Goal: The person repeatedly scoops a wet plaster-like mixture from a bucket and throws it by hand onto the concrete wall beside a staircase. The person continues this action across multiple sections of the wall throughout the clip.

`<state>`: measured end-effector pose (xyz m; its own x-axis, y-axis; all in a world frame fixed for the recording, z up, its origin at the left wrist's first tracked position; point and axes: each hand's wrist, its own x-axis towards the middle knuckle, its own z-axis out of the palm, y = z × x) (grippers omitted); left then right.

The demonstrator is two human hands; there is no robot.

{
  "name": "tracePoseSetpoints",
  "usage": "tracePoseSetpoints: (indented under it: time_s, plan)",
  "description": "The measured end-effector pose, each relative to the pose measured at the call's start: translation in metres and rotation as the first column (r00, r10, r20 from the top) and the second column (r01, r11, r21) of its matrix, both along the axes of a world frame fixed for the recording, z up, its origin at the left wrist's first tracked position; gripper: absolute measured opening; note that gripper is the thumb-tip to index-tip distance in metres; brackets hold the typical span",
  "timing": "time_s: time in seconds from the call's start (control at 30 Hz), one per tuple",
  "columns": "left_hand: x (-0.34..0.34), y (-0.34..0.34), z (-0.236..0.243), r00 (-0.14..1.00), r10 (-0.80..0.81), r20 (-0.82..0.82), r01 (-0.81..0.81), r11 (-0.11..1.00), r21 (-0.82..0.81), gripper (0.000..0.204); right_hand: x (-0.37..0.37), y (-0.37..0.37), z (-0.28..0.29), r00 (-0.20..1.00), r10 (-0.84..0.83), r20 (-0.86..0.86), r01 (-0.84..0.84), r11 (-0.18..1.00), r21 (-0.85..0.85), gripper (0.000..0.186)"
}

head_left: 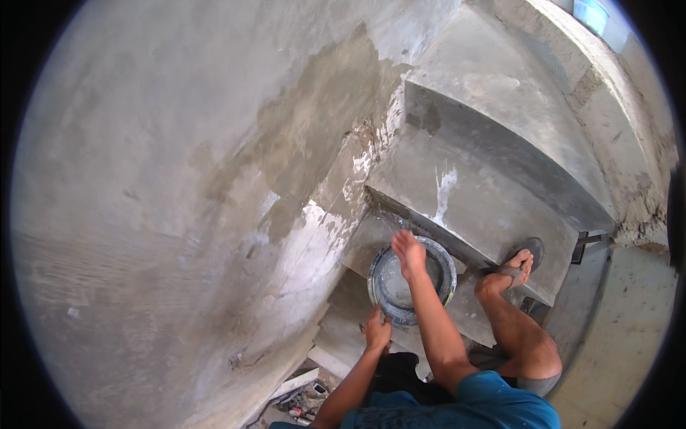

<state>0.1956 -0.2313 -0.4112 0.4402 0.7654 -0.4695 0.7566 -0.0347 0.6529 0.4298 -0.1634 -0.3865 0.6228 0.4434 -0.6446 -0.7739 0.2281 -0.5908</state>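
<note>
A round dark bucket (448, 268) with a light-edged rim stands on a lower step, close to the wall. Grey, wet-looking material (395, 284) lies inside it. My right hand (409, 253) is over the bucket's far side, fingers stretched out and nothing visible in them. By the near-left rim is my left hand (376, 332), with one finger pointing toward the bucket and the others curled. What those curled fingers hold, if anything, is hidden. Beside the steps, the grey plastered wall (143, 179) carries a darker damp patch (321, 107) and white smears along its foot.
Curved concrete steps (486, 189) rise toward the upper right. My sandalled foot (518, 268) rests on one of them at the right. A rough-edged ledge (607, 79) bounds the stair, with a light blue container (591, 14) beyond. Small debris (304, 400) lies below at the lower left.
</note>
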Motion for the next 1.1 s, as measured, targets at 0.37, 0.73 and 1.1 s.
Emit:
tracePoseSetpoints:
  time_s: [0.37,0.73,1.1]
  plan:
    - [-0.007,0.004,0.000,0.997,-0.068,0.022,0.071,0.984,-0.165,0.062,-0.050,-0.074,-0.121,0.914,-0.180,-0.363,0.058,0.945,-0.322,0.040]
    - [-0.010,-0.001,-0.005,0.997,-0.028,0.065,0.038,0.987,-0.157,0.059,0.013,0.022,0.111,0.983,0.142,0.114,-0.180,0.846,0.502,0.048]
    - [-0.006,0.000,0.004,0.995,-0.066,0.068,0.076,0.984,-0.160,0.061,-0.066,-0.129,-0.202,0.910,-0.257,-0.325,0.012,0.801,-0.599,0.030]
